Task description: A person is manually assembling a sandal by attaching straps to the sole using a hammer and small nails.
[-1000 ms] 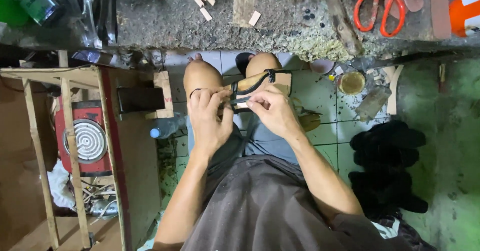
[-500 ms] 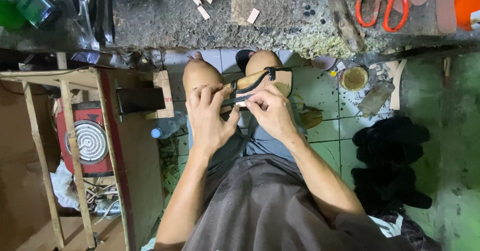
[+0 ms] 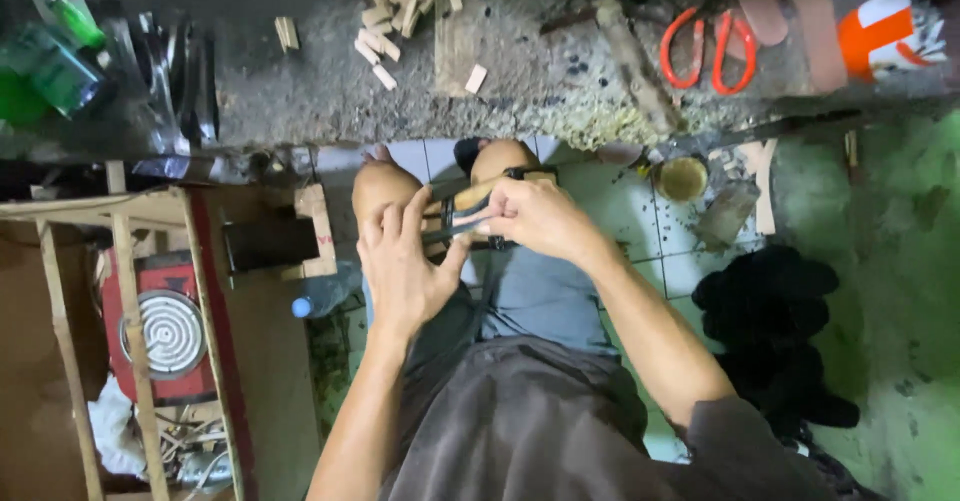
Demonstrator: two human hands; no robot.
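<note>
While resting on the knees, tan wooden piece [image 3: 478, 197] with black strap, both hands [image 3: 470, 246] clamped on it

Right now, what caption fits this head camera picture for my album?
Seated person's left hand and right hand hold a small wooden piece with black straps over the knees, below a workbench with orange scissors.
</note>
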